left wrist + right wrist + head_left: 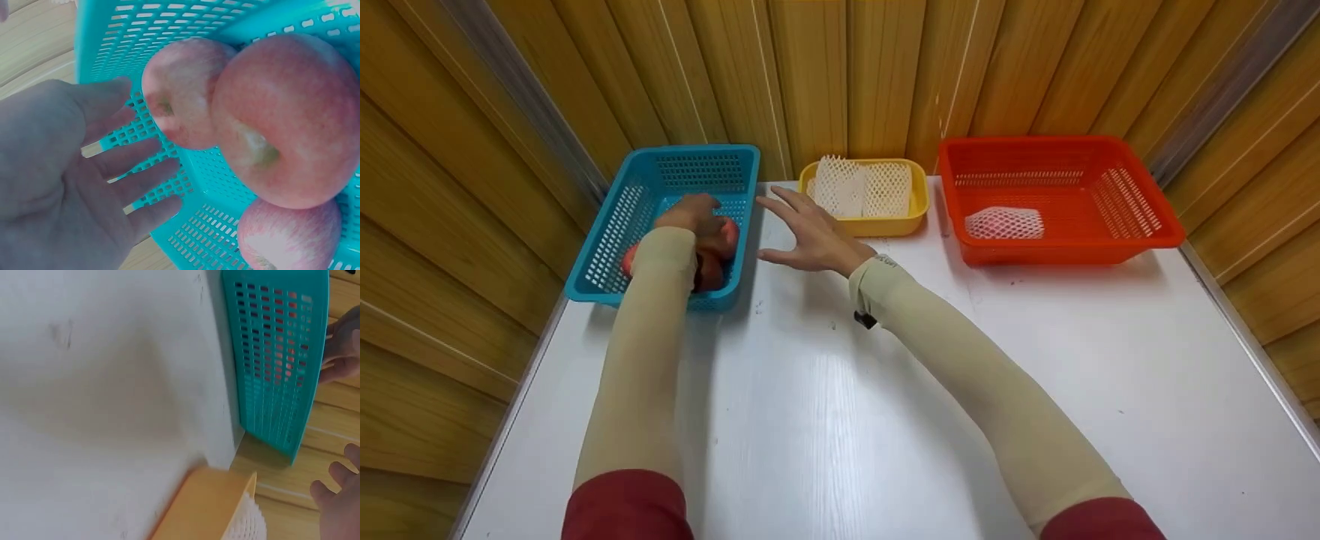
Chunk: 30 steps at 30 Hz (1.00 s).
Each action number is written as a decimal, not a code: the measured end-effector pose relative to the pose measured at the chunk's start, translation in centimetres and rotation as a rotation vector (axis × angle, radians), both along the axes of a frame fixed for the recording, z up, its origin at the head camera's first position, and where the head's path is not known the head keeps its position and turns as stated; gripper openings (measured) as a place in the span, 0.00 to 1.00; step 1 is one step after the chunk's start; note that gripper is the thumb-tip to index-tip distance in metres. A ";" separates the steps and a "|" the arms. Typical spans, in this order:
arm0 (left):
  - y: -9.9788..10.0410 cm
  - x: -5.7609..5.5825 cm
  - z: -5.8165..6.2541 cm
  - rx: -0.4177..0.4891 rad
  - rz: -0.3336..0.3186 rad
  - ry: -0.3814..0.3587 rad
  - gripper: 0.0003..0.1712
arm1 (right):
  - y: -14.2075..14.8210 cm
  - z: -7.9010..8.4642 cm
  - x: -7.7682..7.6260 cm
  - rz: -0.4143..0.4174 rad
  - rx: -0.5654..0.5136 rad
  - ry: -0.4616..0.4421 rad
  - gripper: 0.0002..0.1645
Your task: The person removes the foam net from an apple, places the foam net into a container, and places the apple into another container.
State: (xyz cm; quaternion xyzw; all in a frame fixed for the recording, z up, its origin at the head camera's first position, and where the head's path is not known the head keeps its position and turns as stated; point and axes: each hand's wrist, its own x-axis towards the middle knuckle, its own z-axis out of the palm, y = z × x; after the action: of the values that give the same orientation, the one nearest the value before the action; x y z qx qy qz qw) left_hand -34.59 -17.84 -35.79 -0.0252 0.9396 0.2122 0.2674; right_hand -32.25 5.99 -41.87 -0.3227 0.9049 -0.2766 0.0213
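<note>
Several red apples (287,124) lie in a blue-green plastic basket (577,285) at the left back. My left hand (688,214) reaches into this basket above the apples. In the left wrist view its fingers (140,183) are loosely extended beside the apples, with a gap between them and the fruit. My right hand (819,238) hovers over the table between the blue-green basket and a yellow basket (885,227). Its fingers are spread and nothing is in them. White foam net sleeves (885,189) sit in the yellow basket.
At the right back stands a red basket (1065,253) holding a net-sleeved pinkish item (1005,223). Wood-panelled walls (885,75) enclose the white table (810,420) at the back and both sides.
</note>
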 end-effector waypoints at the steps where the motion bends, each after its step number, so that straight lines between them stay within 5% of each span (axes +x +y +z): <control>1: 0.0 -0.3 -0.1 -0.015 -0.027 0.024 0.35 | 0.4 0.2 -0.2 -0.007 0.014 0.022 0.54; 6: -0.5 -1.5 -0.6 -0.008 -0.068 0.136 0.32 | 2.4 1.0 -1.4 -0.045 0.044 0.081 0.54; 17: -0.7 -1.7 -1.4 0.023 -0.017 0.415 0.34 | 6.6 2.6 -3.0 -0.132 0.039 0.167 0.53; 24: 1.3 -2.2 -1.5 0.083 -0.046 0.592 0.33 | 9.0 4.1 -4.2 -0.171 0.040 0.286 0.53; 30: 4.3 -1.8 -1.1 0.062 -0.026 0.608 0.36 | 11.7 5.1 -5.1 -0.193 0.065 0.292 0.52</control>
State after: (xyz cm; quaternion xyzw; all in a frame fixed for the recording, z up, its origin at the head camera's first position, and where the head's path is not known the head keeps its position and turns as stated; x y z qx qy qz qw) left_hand -36.35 -13.56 -36.90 0.0594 0.9699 0.2350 -0.0230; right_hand -37.37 17.64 -36.75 -0.2701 0.9336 -0.1983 -0.1268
